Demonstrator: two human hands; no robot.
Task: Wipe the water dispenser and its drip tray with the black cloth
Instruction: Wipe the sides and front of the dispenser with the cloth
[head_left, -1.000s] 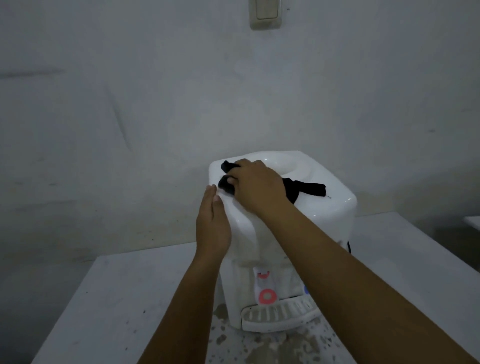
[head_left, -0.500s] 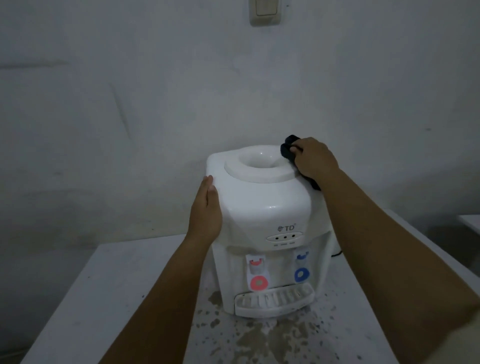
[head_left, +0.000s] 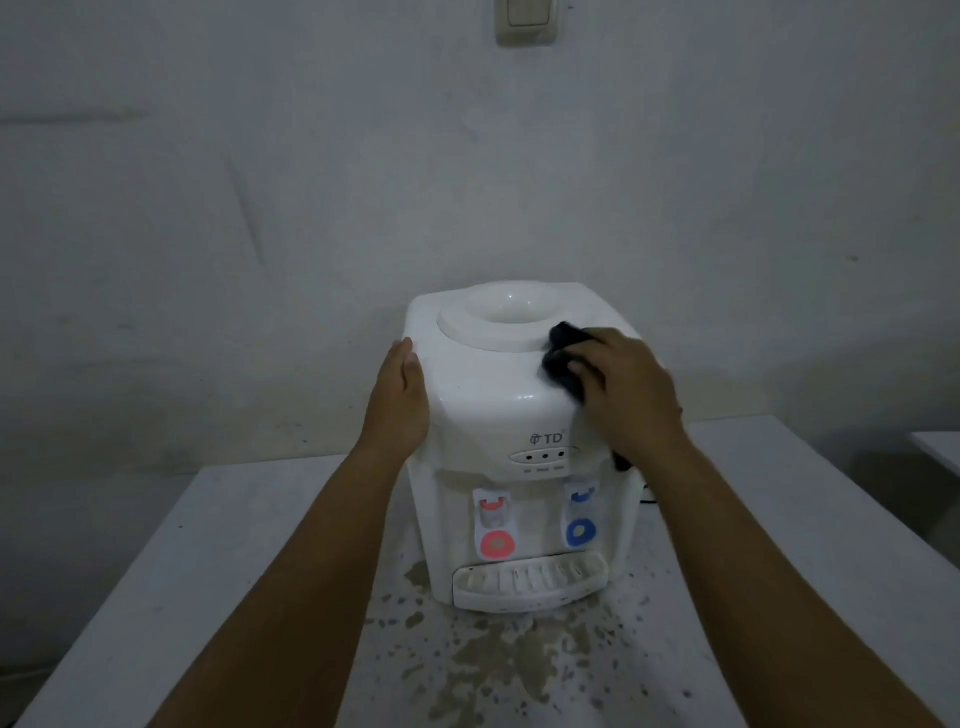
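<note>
Both your bare forearms reach forward over the white, stained tabletop (head_left: 218, 561) toward the white glossy plastic water dispenser (head_left: 498, 415), which stands near the table's far edge, about midway along it. Your left hand (head_left: 397, 400) lies flat against the dispenser's upper left side, fingers straight and together, holding nothing. Your right hand (head_left: 623, 387) sits on the top right shoulder, fingers curled over the crumpled black cloth (head_left: 563, 358) and pressing it against the smooth casing just beside the round recessed bottle well (head_left: 506, 314). Below, the slotted white drip tray (head_left: 530, 579) juts from the dispenser's base, under a red tap ring (head_left: 497, 544) and a blue tap ring (head_left: 580, 532). Brownish wet blotches (head_left: 498, 660) mottle the tabletop in front of the tray.
</note>
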